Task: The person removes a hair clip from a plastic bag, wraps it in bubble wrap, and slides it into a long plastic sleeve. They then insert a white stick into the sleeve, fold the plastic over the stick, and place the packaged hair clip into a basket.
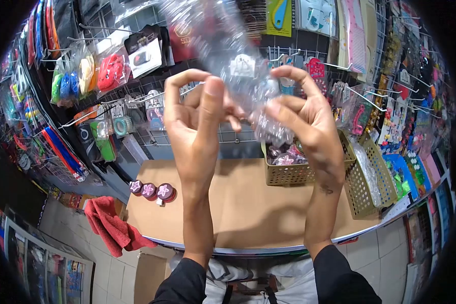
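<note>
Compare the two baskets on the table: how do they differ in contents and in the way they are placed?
The left basket holds pink and purple pieces; the right basket holds clear plastic.
The left basket presents a long side to the person; the right basket runs from back to front.
Both are olive-coloured, with holes in their walls.

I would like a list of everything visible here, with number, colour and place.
table: one, brown, centre
flower-topped discs: three, dark with pink, table's left
baskets: at least two, olive, table's right
cloth: one, red, at table's left edge
hanging goods: many, multicoloured, behind table
carton: one, brown, below table
trousers: one pair, pale, below table
clear plastic packaging: count unclear, colourless, raised, blurred
sleeves: two, black, lower edge
left hand: one, bare, raised left
right hand: one, bare, grip on packaging
</note>
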`<state>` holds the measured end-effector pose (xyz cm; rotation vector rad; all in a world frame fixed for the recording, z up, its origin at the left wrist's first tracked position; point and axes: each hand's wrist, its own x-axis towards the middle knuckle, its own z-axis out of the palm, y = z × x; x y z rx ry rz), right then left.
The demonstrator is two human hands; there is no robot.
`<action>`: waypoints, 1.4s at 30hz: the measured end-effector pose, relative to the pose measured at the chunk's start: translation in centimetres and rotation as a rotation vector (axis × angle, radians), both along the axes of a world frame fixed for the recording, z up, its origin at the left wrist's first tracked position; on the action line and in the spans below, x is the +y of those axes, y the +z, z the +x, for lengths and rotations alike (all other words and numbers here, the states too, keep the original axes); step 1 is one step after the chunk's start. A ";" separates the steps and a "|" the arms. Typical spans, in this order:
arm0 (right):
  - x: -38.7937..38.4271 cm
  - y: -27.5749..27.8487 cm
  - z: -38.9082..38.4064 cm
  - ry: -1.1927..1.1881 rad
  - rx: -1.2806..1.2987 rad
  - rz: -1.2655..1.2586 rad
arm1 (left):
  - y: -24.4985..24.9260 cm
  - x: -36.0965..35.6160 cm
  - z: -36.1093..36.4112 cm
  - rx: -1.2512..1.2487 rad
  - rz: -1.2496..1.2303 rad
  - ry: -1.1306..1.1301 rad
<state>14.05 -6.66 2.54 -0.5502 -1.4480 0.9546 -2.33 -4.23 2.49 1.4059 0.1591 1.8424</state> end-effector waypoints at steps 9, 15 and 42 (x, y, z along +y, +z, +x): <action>0.3 0.1 1.5 0.101 0.122 -0.003 | -0.7 -0.1 1.7 0.191 -0.026 -0.027; 0.8 0.1 0.9 0.050 0.299 0.103 | -0.2 -0.4 0.9 0.148 -0.009 -0.040; -9.3 -3.0 -3.5 -0.730 -0.511 0.781 | -2.7 -10.1 -3.7 0.020 -0.202 0.272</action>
